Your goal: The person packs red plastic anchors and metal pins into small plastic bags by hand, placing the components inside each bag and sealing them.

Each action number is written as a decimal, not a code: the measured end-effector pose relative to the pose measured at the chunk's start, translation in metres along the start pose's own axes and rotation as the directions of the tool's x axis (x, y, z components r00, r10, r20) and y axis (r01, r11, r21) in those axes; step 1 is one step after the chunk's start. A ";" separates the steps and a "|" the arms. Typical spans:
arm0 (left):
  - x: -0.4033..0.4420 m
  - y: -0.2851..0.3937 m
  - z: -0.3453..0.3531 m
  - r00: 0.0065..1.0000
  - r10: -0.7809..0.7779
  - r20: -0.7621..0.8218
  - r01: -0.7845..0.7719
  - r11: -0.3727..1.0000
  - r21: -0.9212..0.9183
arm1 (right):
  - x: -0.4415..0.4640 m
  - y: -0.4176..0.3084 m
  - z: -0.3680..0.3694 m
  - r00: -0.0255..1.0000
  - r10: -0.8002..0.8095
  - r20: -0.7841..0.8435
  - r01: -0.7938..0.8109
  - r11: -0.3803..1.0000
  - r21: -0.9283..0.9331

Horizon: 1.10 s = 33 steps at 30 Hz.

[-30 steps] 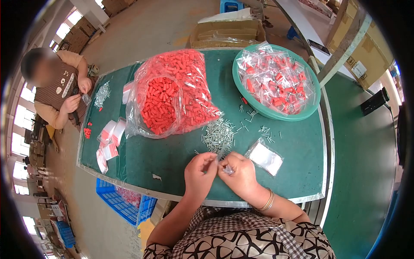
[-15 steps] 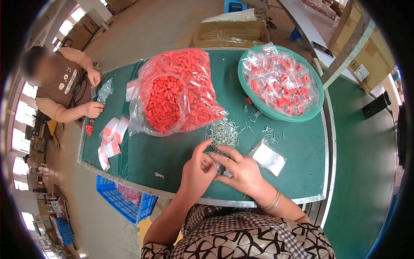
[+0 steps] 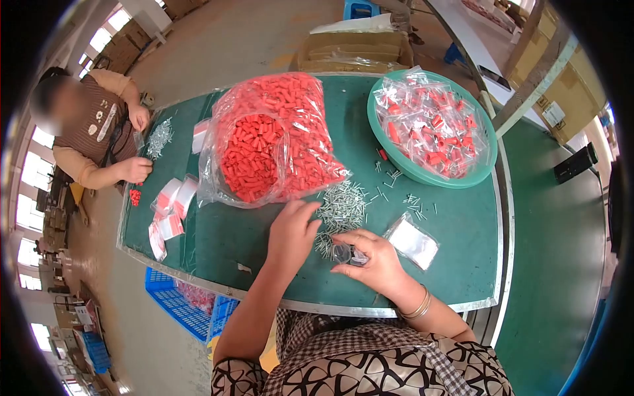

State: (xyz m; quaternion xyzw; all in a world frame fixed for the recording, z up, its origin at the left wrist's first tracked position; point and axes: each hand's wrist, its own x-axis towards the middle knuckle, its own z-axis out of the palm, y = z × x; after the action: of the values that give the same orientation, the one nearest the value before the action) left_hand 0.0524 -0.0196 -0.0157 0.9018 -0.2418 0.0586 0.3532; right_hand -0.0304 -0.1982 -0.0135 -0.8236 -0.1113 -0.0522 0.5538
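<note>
The right hand point(image 3: 374, 259) pinched a small clear bag point(image 3: 342, 253) between its thumb and fingers, the bag standing over the near edge of a heap of silvery screws point(image 3: 343, 202) on the green table point(image 3: 228, 234). Something crumpled and clear also showed inside the same grip (too small and glassy to make out properly), and two thin bangles point(image 3: 417, 305) circled that wrist. The left hand point(image 3: 292, 226) was apart from the right, its fingers and thumb parted and reaching toward the left edge of the heap; whether the fingertips touched any screws could not be told. Just beyond the left hand sat a big transparent sack point(image 3: 300, 125) of red plugs, its mouth gaping toward the near left. To the right of the heap lay a few loose screws point(image 3: 414, 206), and nearer the right hand a stack of flat clear bags point(image 3: 413, 243). Beyond them a green basin point(image 3: 422, 175) was piled with filled packets point(image 3: 432, 125), with a single red plug point(image 3: 382, 154) lying near its left side. At the table's left, a co-worker point(image 3: 99, 135) sat with one hand by a smaller pile of screws point(image 3: 159, 138), and several red-and-white bags point(image 3: 173, 201) overlapped nearby. A blue crate point(image 3: 178, 300) stood below the table's near edge.
</note>
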 end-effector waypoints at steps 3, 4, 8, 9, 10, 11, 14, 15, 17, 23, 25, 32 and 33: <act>0.013 -0.009 0.019 0.976 0.219 0.012 -0.218 0.960 0.177 | 0.000 -0.004 -0.004 0.999 0.042 0.026 -0.041 0.999 -0.020; 0.015 -0.008 0.019 0.977 0.206 0.044 -0.211 0.957 0.201 | 0.001 -0.004 -0.005 0.999 0.042 0.021 -0.042 0.999 -0.016; 0.009 -0.010 0.020 0.974 0.194 0.119 -0.221 0.927 0.302 | 0.002 -0.006 -0.006 0.996 0.081 0.035 -0.081 0.997 -0.012; 0.008 -0.011 0.021 0.971 0.202 0.125 -0.232 0.918 0.323 | 0.002 -0.006 -0.006 0.996 0.079 0.030 -0.079 0.997 -0.007; 0.007 -0.011 0.021 0.975 0.190 0.119 -0.219 0.918 0.329 | 0.002 -0.006 -0.006 0.997 0.080 0.024 -0.079 0.997 -0.003; 0.007 -0.012 0.020 0.977 0.180 0.115 -0.209 0.919 0.333 | 0.001 -0.006 -0.006 0.996 0.082 0.017 -0.082 0.997 0.001; 0.004 -0.015 0.019 0.984 0.171 0.059 -0.181 0.933 0.311 | 0.002 -0.005 -0.008 0.994 0.105 0.000 -0.105 0.994 -0.007; 0.003 -0.015 0.017 0.985 0.170 0.032 -0.171 0.939 0.299 | 0.001 -0.004 -0.008 0.995 0.095 -0.013 -0.095 0.995 -0.008; -0.001 -0.017 0.014 0.999 0.021 -0.038 -0.017 0.995 0.094 | 0.001 0.002 -0.006 0.997 0.066 -0.037 -0.066 0.998 -0.012; -0.012 -0.014 0.003 0.881 -0.451 0.144 0.452 0.713 -0.535 | 0.001 0.004 -0.004 0.995 0.087 -0.048 -0.084 0.995 0.059; -0.014 -0.014 0.001 0.874 -0.462 0.152 0.463 0.695 -0.550 | 0.001 0.005 -0.003 0.995 0.090 -0.042 -0.088 0.995 0.056; -0.024 0.005 -0.005 0.894 -0.418 0.159 0.435 0.729 -0.528 | 0.001 0.005 -0.002 0.993 0.105 -0.047 -0.102 0.992 0.067; -0.025 0.007 -0.007 0.899 -0.415 0.141 0.425 0.747 -0.511 | 0.004 0.005 0.000 0.993 0.105 -0.051 -0.102 0.993 0.058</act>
State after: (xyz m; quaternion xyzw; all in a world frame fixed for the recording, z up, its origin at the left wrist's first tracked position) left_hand 0.0277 -0.0090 -0.0132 0.8004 -0.0428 -0.0997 0.5896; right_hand -0.0255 -0.2001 -0.0174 -0.8110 -0.0548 -0.0423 0.5810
